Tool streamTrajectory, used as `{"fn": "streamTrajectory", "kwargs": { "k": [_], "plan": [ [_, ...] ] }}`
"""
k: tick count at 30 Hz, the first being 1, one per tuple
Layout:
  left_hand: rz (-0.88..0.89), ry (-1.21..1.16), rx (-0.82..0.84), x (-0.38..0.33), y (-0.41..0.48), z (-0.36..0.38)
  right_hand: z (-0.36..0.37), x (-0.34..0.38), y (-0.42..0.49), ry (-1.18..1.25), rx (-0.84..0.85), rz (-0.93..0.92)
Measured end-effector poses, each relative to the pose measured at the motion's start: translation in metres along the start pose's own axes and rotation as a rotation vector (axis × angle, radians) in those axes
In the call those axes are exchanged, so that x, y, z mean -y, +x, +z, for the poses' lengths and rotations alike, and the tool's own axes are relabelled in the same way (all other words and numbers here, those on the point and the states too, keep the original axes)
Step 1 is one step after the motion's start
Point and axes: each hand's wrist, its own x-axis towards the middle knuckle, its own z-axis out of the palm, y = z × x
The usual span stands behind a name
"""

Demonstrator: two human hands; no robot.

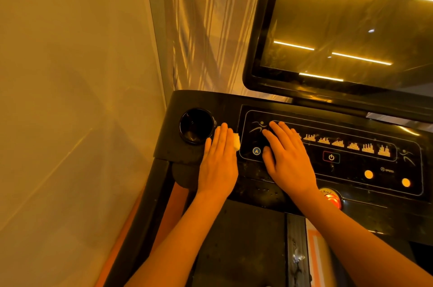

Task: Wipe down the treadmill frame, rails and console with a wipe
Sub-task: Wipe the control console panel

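Head view. Your left hand [219,158] lies flat, fingers straight and close together, pressing the wipe [236,141] onto the treadmill console [255,185]. Only a pale corner of the wipe shows, at the hand's right edge. It sits between the round cup holder [197,125] and the control panel [351,170].

Your right hand [287,158] rests palm-down on the panel's left end, fingers spread and straight, holding nothing. The power button [331,157] is just right of it. The red stop button [332,198] sits beside your wrist. The dark screen [339,24] tilts above.
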Motion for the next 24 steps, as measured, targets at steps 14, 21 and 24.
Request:
{"fn": "streamTrajectory", "kwargs": {
  "k": [14, 21, 24],
  "plan": [
    [0.057, 0.115, -0.009, 0.002, -0.009, -0.006, -0.002, 0.000, -0.001, 0.005, 0.009, 0.006],
    [0.057, 0.237, -0.013, 0.003, 0.070, -0.028, -0.001, 0.000, -0.002, -0.002, 0.005, 0.004],
    [0.073, 0.272, 0.018, 0.005, 0.084, -0.035, -0.001, -0.001, -0.002, 0.001, 0.004, 0.005]
  ]
}}
